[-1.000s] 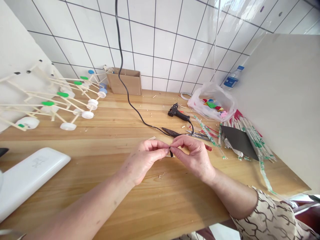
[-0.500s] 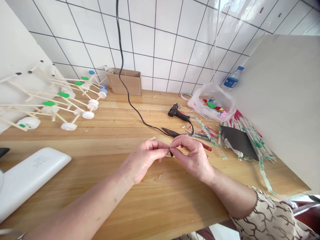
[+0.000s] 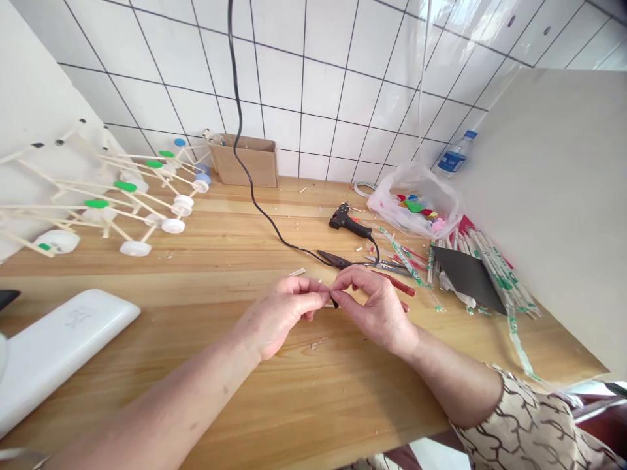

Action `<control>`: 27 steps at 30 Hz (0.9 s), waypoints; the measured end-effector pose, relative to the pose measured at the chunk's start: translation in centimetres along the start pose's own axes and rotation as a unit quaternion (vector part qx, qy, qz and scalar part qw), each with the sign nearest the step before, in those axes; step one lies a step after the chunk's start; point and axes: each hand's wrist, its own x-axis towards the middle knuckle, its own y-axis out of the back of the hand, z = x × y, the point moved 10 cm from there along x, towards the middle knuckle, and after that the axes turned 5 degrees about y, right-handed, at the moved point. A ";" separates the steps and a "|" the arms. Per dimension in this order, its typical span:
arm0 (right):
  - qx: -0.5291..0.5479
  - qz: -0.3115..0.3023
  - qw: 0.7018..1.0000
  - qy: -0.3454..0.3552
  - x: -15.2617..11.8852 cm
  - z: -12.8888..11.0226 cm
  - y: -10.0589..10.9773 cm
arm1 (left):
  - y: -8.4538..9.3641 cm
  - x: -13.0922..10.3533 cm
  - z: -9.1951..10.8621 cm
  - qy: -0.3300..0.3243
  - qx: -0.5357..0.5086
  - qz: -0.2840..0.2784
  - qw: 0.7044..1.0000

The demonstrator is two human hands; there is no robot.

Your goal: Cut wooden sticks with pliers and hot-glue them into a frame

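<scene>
A small black strip (image 3: 335, 303) is pinched between the fingertips of both hands, above the middle of the wooden table (image 3: 206, 339). My left hand (image 3: 287, 310) is closed on it from the left, thumb against forefinger. From the right, my right hand (image 3: 377, 307) pinches the same piece, its fingertips touching those of the left. Most of the strip is hidden by the fingers. Just beyond the right hand lie pliers with red handles (image 3: 402, 285) and dark jaws (image 3: 333, 259). A short pale stick (image 3: 296, 272) rests beyond the left hand.
Behind the hands lies a black glue gun (image 3: 350, 220) with its cable. Stick-built models with white wheels (image 3: 134, 248) stand at left, near a white power bank (image 3: 73, 346). To the right are a plastic bag (image 3: 416, 196), black sheet (image 3: 467, 277) and wrapped sticks (image 3: 499, 261). A cardboard box (image 3: 247, 160) stands behind.
Both hands have shifted very slightly to the left, still pinching the black strip. The things on the table stay where they were.
</scene>
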 end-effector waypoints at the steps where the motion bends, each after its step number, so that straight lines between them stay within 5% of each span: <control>1: 0.002 -0.001 1.000 -0.003 0.0 0.0 0.0 | 0.0 0.0 0.0 0.000 0.002 0.001 1.000; 10: 0.053 -0.041 0.989 -0.132 0.0 1.8 -0.5 | 0.3 0.1 0.3 -0.007 -0.005 0.019 1.000; 13: 0.029 -0.019 0.992 -0.118 1.4 1.9 1.5 | 0.5 0.2 0.3 -0.013 -0.014 0.016 1.000; 16: -0.127 -0.008 0.989 -0.073 4.3 2.6 4.0 | 0.7 0.4 0.3 -0.021 -0.012 0.010 1.000; 19: -0.350 -0.056 0.930 -0.098 7.6 5.9 5.3 | 0.9 0.5 0.4 -0.027 -0.013 0.011 0.999; 27: -0.438 -0.184 0.865 -0.162 12.2 13.7 2.8 | 1.3 0.7 0.5 -0.019 -0.026 0.023 0.999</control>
